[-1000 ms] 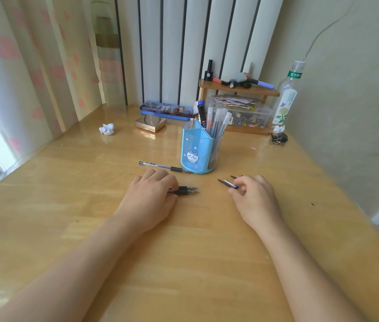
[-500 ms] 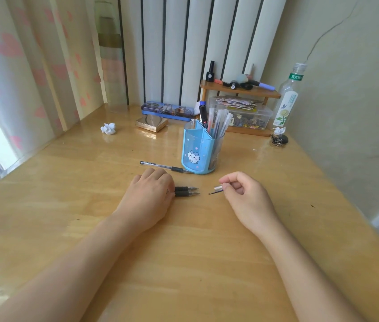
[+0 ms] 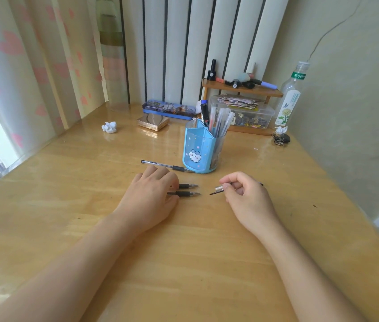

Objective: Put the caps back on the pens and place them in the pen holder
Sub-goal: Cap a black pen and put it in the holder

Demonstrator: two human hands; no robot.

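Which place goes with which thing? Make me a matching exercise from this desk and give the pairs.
Things:
1. clear pen cap
2. two uncapped pens
3. capped pen
4. crumpled paper

Places:
A. lying against the blue pen holder
B. pinched in the right hand
C. far left on the table
D. under the left hand

Pairs: 1-B, 2-D, 3-A, 4-C

L hand (image 3: 148, 201) hides pen barrels (image 3: 185, 190).

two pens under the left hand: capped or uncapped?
Uncapped. Both pens show bare metal tips pointing right past the left hand; the right hand holds a clear cap.
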